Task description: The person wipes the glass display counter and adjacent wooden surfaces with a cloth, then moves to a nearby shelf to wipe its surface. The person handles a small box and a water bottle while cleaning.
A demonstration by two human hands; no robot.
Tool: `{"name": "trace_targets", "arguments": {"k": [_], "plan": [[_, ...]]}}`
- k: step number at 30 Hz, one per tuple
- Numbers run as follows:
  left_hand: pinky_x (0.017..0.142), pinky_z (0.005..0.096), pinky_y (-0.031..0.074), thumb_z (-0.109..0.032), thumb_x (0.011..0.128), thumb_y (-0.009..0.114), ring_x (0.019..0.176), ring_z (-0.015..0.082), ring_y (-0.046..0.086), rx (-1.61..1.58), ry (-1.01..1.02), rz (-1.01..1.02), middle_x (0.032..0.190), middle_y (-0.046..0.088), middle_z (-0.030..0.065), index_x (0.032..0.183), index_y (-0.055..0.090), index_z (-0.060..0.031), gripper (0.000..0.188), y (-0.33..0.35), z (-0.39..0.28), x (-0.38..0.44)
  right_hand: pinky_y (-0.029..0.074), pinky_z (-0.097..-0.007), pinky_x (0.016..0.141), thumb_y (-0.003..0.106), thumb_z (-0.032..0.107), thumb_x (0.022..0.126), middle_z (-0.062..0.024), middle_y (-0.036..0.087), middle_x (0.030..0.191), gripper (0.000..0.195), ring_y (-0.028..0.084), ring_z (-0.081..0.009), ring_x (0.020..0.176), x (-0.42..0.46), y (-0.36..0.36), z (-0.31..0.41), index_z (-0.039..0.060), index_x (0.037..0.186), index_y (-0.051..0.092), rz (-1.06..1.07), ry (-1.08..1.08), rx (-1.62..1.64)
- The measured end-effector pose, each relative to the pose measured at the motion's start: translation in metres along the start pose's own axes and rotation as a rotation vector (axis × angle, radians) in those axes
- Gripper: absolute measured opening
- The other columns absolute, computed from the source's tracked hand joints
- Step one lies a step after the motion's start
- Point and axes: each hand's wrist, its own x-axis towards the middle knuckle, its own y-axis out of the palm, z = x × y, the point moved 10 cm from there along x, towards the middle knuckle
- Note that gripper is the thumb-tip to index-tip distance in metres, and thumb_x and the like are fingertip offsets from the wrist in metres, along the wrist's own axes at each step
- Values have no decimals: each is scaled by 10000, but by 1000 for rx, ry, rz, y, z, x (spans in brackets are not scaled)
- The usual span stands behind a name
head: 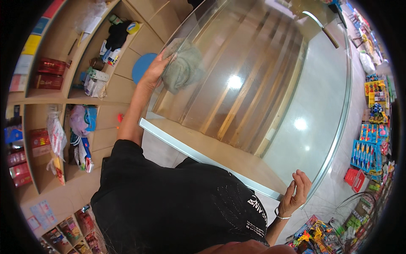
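A glass display case [282, 104] with metal edging stands before me, with wooden slats [250, 85] showing through its glass. At its far left edge, my left hand [157, 68] grips a grey-green cloth [182, 68], bunched up against the glass. Part of that hand's fingers is hidden by the cloth. My right hand [296, 192], with a bracelet at its wrist, is at the near right corner of the case, by the metal edge strip [215, 162]. It holds nothing and its fingers are loosely bent and apart. A knife with a brown handle [330, 36] lies at the far right.
Wooden shelves [66, 101] with boxes, bags and a tape roll [133, 28] line the left. A round blue object [144, 66] is beside the case, behind my left hand. On the right, the tiled floor [336, 165] borders packaged goods [366, 155] and a red basket [354, 179].
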Motion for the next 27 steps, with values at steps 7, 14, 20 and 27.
{"name": "trace_targets", "arguments": {"k": [7, 14, 20, 27], "plan": [[954, 289, 457, -12, 879, 626, 1093, 154, 582, 651, 501, 47, 1195, 644, 75, 1311, 563, -17, 437, 9, -81, -8, 457, -393, 944, 547, -105, 815, -153, 657, 1104, 268, 583, -320, 1054, -1, -2, -1, -8, 1024, 683, -7, -5, 9], [934, 434, 506, -104, 849, 732, 1080, 262, 612, 65, 557, -543, 1193, 645, 147, 1259, 594, -4, 444, -115, -111, -16, 459, -406, 934, 563, -90, 790, -152, 660, 1093, 251, 588, -322, 1046, 3, -2, 3, -12, 1000, 676, 10, -34, -32], [1149, 549, 329, -388, 1011, 446, 1347, 358, 434, -497, 580, -591, 1478, 459, 137, 1405, 495, -86, 500, -237, -136, 9, 472, -387, 891, 559, -98, 745, -139, 670, 1054, 271, 604, -313, 997, -1, -11, -3, 1, 965, 682, -53, -5, -23], [961, 422, 511, -254, 1012, 475, 1095, 298, 625, -91, -84, -228, 1285, 618, 123, 1351, 532, -32, 410, -263, 62, 85, 486, -367, 850, 579, -125, 783, -129, 675, 1023, 226, 615, -289, 954, 4, -13, -1, -14, 953, 680, -114, -8, 28]]}}
